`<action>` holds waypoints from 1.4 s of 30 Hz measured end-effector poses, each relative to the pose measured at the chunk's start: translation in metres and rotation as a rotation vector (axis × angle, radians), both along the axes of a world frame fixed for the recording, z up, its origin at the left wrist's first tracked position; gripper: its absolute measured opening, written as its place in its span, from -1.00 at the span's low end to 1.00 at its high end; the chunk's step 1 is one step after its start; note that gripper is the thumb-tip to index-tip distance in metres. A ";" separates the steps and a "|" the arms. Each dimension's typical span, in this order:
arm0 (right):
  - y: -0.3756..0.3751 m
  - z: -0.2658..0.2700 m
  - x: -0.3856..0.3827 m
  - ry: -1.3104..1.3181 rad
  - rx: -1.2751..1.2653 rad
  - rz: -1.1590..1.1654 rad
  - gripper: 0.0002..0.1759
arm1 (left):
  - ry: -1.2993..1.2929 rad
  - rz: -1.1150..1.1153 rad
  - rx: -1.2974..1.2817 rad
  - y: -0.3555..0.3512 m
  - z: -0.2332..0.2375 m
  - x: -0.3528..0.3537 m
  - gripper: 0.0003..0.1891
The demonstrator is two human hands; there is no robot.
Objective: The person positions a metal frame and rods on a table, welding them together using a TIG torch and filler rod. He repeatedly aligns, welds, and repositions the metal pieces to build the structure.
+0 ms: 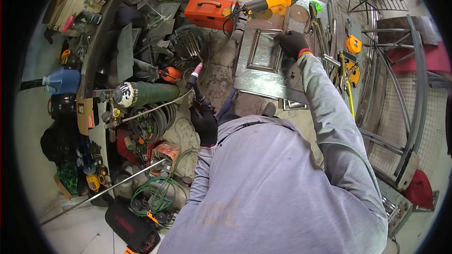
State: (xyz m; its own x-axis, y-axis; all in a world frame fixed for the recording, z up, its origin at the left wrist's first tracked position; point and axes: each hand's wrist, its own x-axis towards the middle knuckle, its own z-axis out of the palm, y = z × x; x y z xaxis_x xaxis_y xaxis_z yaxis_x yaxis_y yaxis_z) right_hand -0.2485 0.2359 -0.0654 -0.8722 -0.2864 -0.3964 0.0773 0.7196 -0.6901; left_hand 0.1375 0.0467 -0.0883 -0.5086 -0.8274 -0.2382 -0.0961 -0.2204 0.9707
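My left hand (205, 123), in a black glove, is closed around a TIG welding torch (192, 83) with a pink nozzle pointing up and away. The torch is held off to the left of the metal-topped table (254, 83). On that table lies a small rectangular frame of shiny metal (253, 49). Gloved in black with a red cuff, my right hand (294, 45) grips the frame at its right side near the far corner. Its fingertips are partly hidden from above.
A yellow angle grinder (273, 3) lies at the table's far end. An orange toolbox (207, 13) stands beyond the table on the left. A green gas cylinder (153, 94) and coiled hoses crowd the left. A tape measure (353, 44) and metal racks (414, 89) are at right.
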 end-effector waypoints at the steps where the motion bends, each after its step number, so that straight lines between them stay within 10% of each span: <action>1: -0.002 -0.001 0.004 0.000 0.008 -0.013 -0.32 | 0.005 -0.035 0.035 -0.008 0.000 -0.003 -0.76; 11: -0.024 0.024 0.062 -0.251 -0.718 -0.461 -0.60 | 0.075 -0.453 0.104 -0.073 0.003 -0.006 -0.61; 24: -0.057 0.033 0.103 -0.043 -0.573 -0.730 -0.52 | -0.102 -0.794 -0.290 -0.125 0.016 -0.025 -0.62; 27: -0.056 0.022 0.104 -0.131 -0.648 -0.683 -0.50 | -0.102 -0.860 -0.685 -0.141 -0.004 -0.028 -0.66; 29: -0.061 0.030 0.113 -0.200 -0.633 -0.707 -0.48 | 0.048 -0.855 -1.518 -0.142 0.018 -0.035 -0.67; 35: -0.064 0.009 0.121 -0.306 -0.960 -0.795 -0.43 | 0.102 -0.814 -0.458 -0.135 0.005 -0.028 -0.63; 42: -0.046 0.003 0.124 -0.406 -1.135 -0.465 -0.68 | 0.051 -0.954 -0.317 -0.139 0.034 -0.044 -0.76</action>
